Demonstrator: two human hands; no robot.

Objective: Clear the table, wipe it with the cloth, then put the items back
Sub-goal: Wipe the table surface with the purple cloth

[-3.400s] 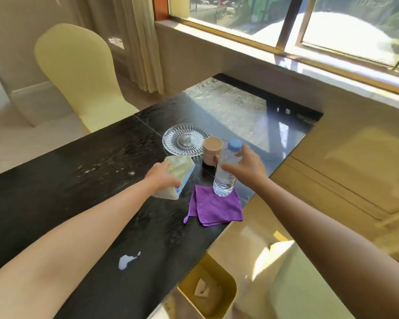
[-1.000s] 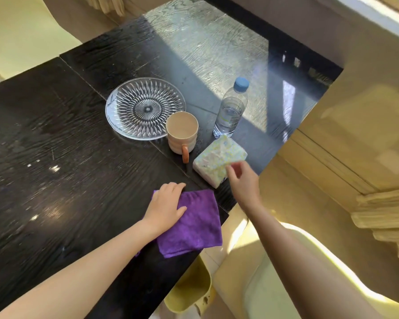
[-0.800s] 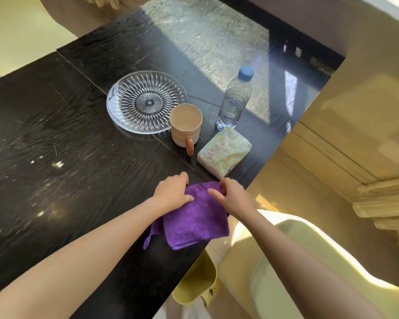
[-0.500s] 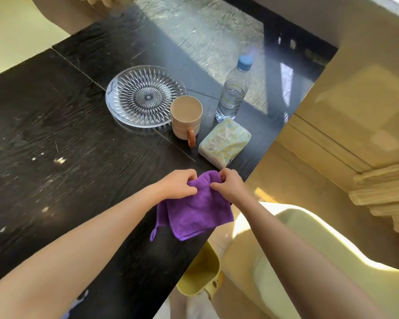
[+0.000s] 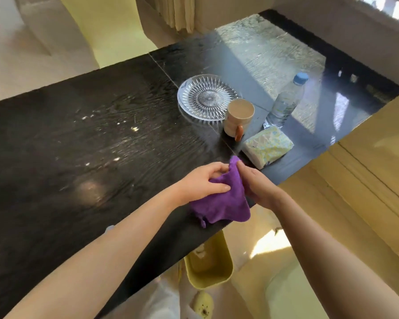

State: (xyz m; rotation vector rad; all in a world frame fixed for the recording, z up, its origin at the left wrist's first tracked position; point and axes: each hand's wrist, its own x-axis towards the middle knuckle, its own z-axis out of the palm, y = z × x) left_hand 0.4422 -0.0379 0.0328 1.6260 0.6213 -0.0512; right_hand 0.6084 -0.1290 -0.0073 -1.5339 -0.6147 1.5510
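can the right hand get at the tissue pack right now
Probably yes. The tissue pack lies just beyond the right hand, with only bare table between them. But that hand grips the purple cloth, so it would have to let go first.

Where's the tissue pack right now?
Head view, right of centre: the tissue pack lies on the black table near its right edge, just right of the mug, nearer the camera than the water bottle, beyond the purple cloth.
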